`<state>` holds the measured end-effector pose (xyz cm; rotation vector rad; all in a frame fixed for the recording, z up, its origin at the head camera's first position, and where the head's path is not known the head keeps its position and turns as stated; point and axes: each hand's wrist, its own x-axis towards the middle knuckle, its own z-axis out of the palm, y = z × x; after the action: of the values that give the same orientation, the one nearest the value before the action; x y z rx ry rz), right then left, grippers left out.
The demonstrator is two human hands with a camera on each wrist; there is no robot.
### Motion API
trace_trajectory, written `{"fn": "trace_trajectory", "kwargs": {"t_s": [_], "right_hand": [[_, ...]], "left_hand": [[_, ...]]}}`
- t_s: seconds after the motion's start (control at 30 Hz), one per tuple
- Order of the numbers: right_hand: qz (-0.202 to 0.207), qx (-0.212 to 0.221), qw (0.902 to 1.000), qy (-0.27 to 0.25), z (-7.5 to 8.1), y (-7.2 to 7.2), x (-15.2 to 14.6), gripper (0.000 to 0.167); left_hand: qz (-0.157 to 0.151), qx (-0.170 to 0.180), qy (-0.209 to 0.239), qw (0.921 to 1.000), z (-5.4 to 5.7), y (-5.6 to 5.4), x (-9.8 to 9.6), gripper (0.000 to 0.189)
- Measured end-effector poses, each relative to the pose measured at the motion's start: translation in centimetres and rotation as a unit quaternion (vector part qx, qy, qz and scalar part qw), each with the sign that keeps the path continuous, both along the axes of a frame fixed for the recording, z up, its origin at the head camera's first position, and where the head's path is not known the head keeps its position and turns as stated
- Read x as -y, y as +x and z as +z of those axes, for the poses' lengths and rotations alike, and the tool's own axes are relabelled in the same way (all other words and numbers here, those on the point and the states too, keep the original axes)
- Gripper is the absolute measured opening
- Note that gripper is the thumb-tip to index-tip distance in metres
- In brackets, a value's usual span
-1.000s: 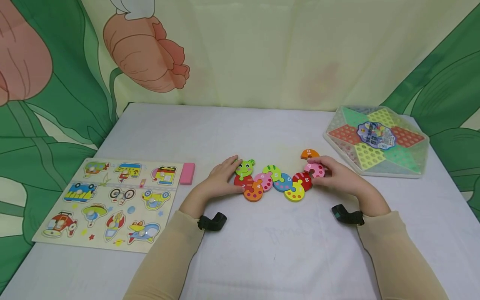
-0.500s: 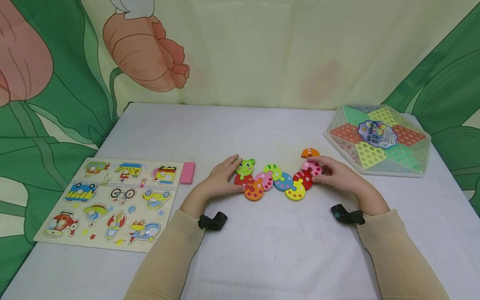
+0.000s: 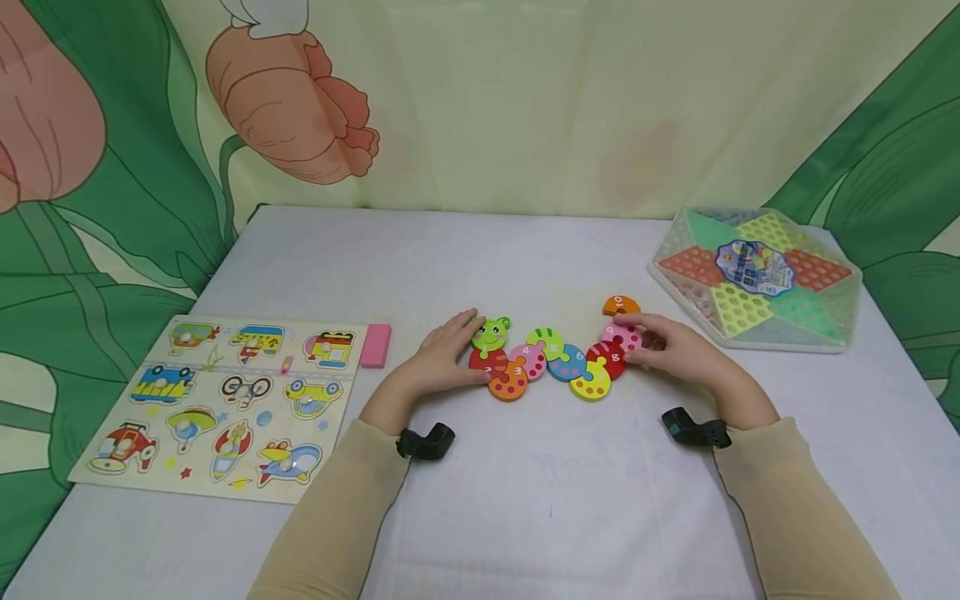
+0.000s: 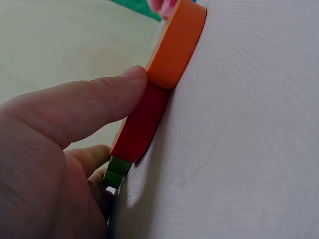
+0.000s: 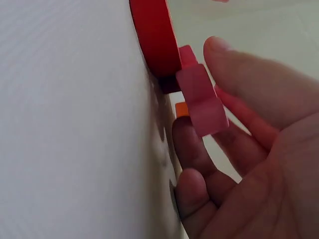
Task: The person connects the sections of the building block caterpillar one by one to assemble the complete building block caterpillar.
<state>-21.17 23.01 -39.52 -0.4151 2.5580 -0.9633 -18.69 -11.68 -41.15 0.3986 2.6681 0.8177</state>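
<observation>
A wooden caterpillar puzzle of numbered round pieces lies linked in a wavy row, with a green frog-like head at its left end. My left hand rests at that end, its thumb on the red piece and its fingers beside the head. Between thumb and fingers my right hand pinches a pink spotted piece at the other end. In the right wrist view it is tilted and stands above the red piece. Just beyond the right fingers sits an orange piece, partly hidden.
At left lies a white knob puzzle board of vehicle pictures, with a pink block at its corner. A clear hexagonal box with a star-patterned game board stands at the back right. White cloth covers the table.
My right hand has brought the pink piece slightly left, closer against the red piece. The left hand has stayed in place.
</observation>
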Motion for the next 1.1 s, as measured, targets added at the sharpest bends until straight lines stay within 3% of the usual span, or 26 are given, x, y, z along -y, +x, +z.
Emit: {"fn": "trace_trajectory", "kwargs": {"t_s": [0.87,1.1], "right_hand": [[0.054,-0.013,0.9974,-0.046,-0.50,-0.69,-0.39,0.047],[0.065,0.006,0.9971,-0.039,-0.24,-0.88,-0.14,0.048]], "left_hand": [[0.005,-0.003,0.003,1.0000,0.01,0.00,0.03,0.087],[0.003,0.001,0.003,1.0000,0.00,0.00,-0.01,0.088]]}}
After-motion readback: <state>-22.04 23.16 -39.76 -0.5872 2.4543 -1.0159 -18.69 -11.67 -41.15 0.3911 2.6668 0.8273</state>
